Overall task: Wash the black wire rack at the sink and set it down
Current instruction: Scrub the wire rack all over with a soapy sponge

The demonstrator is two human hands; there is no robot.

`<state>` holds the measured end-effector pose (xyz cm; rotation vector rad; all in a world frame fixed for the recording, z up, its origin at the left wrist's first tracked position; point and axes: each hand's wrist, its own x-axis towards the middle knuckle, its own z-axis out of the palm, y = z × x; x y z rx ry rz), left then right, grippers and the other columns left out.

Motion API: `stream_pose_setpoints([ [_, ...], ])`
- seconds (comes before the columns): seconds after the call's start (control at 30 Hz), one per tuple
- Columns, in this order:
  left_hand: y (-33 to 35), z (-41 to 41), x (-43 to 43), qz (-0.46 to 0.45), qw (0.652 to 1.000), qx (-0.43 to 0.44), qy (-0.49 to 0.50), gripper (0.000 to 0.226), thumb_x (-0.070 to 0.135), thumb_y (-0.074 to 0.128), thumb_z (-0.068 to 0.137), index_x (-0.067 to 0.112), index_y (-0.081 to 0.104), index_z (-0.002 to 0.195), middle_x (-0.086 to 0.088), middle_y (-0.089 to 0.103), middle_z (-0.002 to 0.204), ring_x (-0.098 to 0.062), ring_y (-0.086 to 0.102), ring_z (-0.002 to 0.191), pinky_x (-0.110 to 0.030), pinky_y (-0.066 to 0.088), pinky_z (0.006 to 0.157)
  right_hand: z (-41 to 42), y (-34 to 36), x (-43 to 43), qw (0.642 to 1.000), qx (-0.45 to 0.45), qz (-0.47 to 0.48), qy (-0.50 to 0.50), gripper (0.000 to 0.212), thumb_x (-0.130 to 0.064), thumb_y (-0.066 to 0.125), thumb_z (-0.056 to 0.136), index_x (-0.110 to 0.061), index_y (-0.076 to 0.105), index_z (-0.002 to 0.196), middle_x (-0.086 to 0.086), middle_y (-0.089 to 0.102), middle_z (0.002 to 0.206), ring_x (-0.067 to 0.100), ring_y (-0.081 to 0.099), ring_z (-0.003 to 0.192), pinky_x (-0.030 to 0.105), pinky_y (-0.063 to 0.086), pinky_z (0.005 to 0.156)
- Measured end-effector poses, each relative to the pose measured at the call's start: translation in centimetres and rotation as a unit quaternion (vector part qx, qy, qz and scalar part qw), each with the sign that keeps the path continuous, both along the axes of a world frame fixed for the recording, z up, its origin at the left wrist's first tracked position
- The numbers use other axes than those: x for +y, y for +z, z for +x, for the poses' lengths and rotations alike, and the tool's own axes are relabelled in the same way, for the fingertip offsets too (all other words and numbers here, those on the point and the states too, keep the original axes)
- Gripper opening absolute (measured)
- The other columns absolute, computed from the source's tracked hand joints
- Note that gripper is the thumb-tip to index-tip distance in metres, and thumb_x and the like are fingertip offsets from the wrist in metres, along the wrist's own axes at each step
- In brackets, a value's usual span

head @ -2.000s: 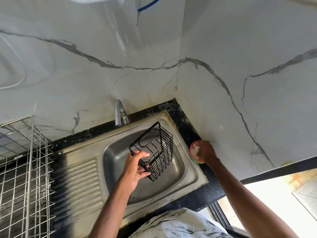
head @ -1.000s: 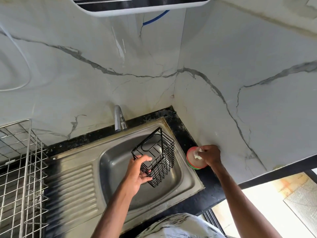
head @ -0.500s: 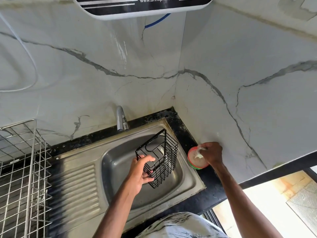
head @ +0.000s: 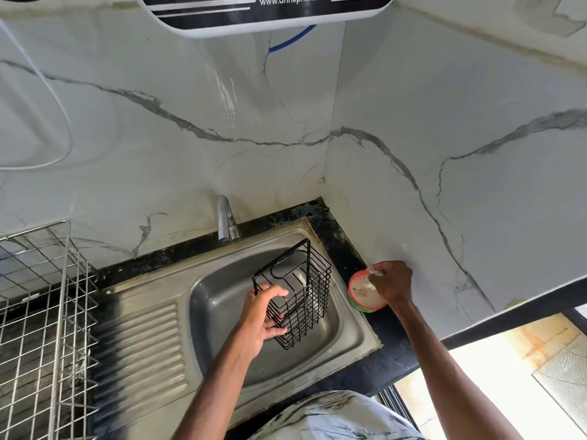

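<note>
My left hand (head: 263, 315) grips the black wire rack (head: 313, 282) over the sink (head: 222, 300); my right hand (head: 392, 284) pinches a white scrubber (head: 376, 273) in the red-rimmed tub (head: 360, 296).

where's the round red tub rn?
Head view, right of centre: the tub sits on the counter between the sink's right rim and the wall, under the right hand pinching a white pad.
</note>
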<state>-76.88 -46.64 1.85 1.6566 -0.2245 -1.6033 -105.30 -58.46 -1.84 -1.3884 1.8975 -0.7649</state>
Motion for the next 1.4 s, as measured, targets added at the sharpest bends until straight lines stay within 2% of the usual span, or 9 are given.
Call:
stream_pose_setpoints([
  [0.17, -0.3, 0.0, -0.2, -0.007, 1.0, 0.001, -0.003, 0.058, 0.025, 0.085, 0.073, 0.019, 0.057, 0.123, -0.009, 0.046, 0.128, -0.037, 0.062, 0.11, -0.052, 0.064, 0.077, 0.0, 0.1, 0.0, 1.0, -0.001, -0.011, 0.001, 0.026, 0.003, 0.078, 0.07, -0.022, 0.078, 0.075, -0.001, 0.074, 0.081, 0.011, 0.069, 0.08, 0.028, 0.057, 0.083],
  [0.33, -0.4, 0.1, -0.2, -0.016, 1.0, 0.003, -0.007, 0.065, 0.03, 0.088, 0.068, 0.019, 0.057, 0.124, -0.01, 0.046, 0.13, -0.038, 0.063, 0.111, -0.052, 0.064, 0.076, 0.2, 0.1, 0.1, 1.0, 0.003, -0.004, 0.0, 0.024, 0.004, 0.073, 0.074, -0.016, 0.081, 0.084, 0.001, 0.075, 0.084, 0.012, 0.068, 0.084, 0.008, 0.048, 0.076],
  [0.4, -0.3, 0.2, -0.1, -0.016, 1.0, -0.002, -0.01, 0.08, 0.039, 0.091, 0.052, 0.021, 0.057, 0.122, -0.01, 0.046, 0.129, -0.039, 0.061, 0.113, -0.05, 0.064, 0.074, 0.1, 0.2, 0.4, 0.999, -0.006, 0.029, -0.015, 0.022, 0.0, 0.074, 0.077, -0.013, 0.081, 0.094, 0.005, 0.076, 0.096, 0.014, 0.065, 0.088, 0.01, 0.043, 0.075],
  [0.53, -0.3, 0.4, 0.0, -0.029, 0.999, -0.014, -0.024, 0.09, 0.044, 0.093, 0.043, 0.025, 0.058, 0.124, -0.013, 0.047, 0.133, -0.04, 0.058, 0.116, -0.048, 0.065, 0.072, 0.5, 1.5, 1.0, 0.99, -0.134, 0.04, -0.028, 0.032, -0.003, 0.079, 0.075, -0.023, 0.077, 0.1, 0.004, 0.077, 0.101, 0.02, 0.07, 0.091, 0.034, 0.056, 0.081],
  [0.73, 0.1, 0.5, 0.1, -0.061, 0.996, -0.033, -0.058, 0.094, 0.053, 0.099, 0.041, 0.031, 0.062, 0.124, -0.014, 0.052, 0.139, -0.044, 0.058, 0.119, -0.051, 0.066, 0.076, 3.6, 5.7, 0.9, 0.93, -0.354, 0.091, 0.031, 0.034, 0.007, 0.072, 0.085, -0.008, 0.072, 0.115, 0.01, 0.077, 0.104, 0.022, 0.075, 0.092, 0.027, 0.061, 0.067],
  [0.87, 0.7, 0.6, 0.1, -0.075, 0.995, -0.022, -0.068, 0.123, 0.059, 0.102, 0.042, 0.026, 0.048, 0.148, -0.016, 0.048, 0.147, -0.041, 0.061, 0.116, -0.049, 0.066, 0.076, 5.1, 6.2, 1.4, 0.929, -0.351, 0.108, 0.039, 0.027, 0.006, 0.065, 0.092, -0.01, 0.072, 0.112, 0.012, 0.076, 0.106, 0.024, 0.076, 0.09, 0.031, 0.062, 0.068],
  [1.1, 0.7, 1.1, 0.5, -0.097, 0.993, 0.011, -0.07, 0.125, 0.054, 0.101, 0.052, 0.028, 0.04, 0.157, -0.019, 0.033, 0.16, -0.035, 0.058, 0.111, -0.05, 0.065, 0.078, 5.3, 6.9, 1.7, 0.931, -0.345, 0.11, 0.031, 0.026, 0.005, 0.065, 0.092, -0.008, 0.071, 0.113, 0.011, 0.074, 0.104, 0.016, 0.077, 0.079, 0.03, 0.062, 0.073],
  [1.3, 0.0, 0.9, 0.5, -0.094, 0.993, 0.034, -0.059, 0.115, 0.049, 0.104, 0.048, 0.028, 0.051, 0.149, -0.021, 0.051, 0.147, -0.046, 0.062, 0.119, -0.053, 0.064, 0.08, 4.8, 7.4, 1.4, 0.938, -0.33, 0.103, 0.028, 0.03, 0.004, 0.068, 0.09, -0.006, 0.071, 0.118, 0.013, 0.075, 0.107, 0.02, 0.077, 0.084, 0.026, 0.061, 0.066],
  [1.4, 0.1, 0.7, 0.5, -0.093, 0.994, 0.029, -0.055, 0.09, 0.038, 0.096, 0.059, 0.026, 0.058, 0.14, -0.021, 0.053, 0.14, -0.044, 0.062, 0.117, -0.055, 0.064, 0.081, 4.8, 7.9, 1.3, 0.95, -0.294, 0.089, 0.054, 0.03, 0.003, 0.07, 0.089, -0.008, 0.072, 0.117, 0.013, 0.075, 0.106, 0.015, 0.077, 0.081, 0.024, 0.061, 0.064],
])
